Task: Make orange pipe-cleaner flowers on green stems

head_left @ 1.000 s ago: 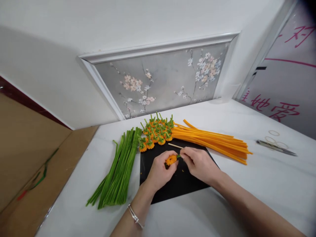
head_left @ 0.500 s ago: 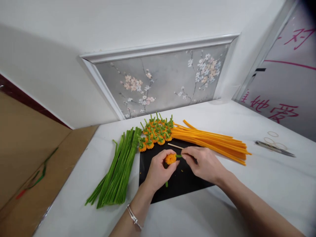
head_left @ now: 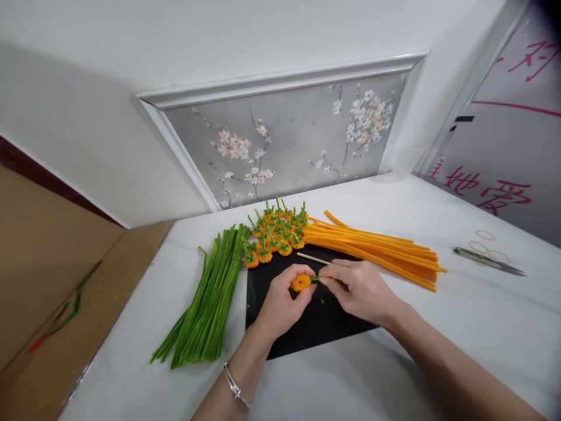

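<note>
My left fingers [head_left: 307, 295] curl around an orange flower [head_left: 301, 283] above the black mat [head_left: 302, 336]; my right fingers [head_left: 335, 286] pinch the green strip [head_left: 314, 278] beside it. Whether they also hold the pale stick [head_left: 312, 258], I can't tell.

You get soft, fairly even light, faint shadows on the wall [head_left: 74, 117] and table [head_left: 473, 327], slightly smeared detail, and a blackened top right corner.

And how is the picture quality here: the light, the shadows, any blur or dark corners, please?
Head view: soft light across the white table, with a grey shadow beside the right forearm; head view: upper right corner black, beside the board; head view: green strip between left hand and right hand too small and soft for fine detail.
</note>
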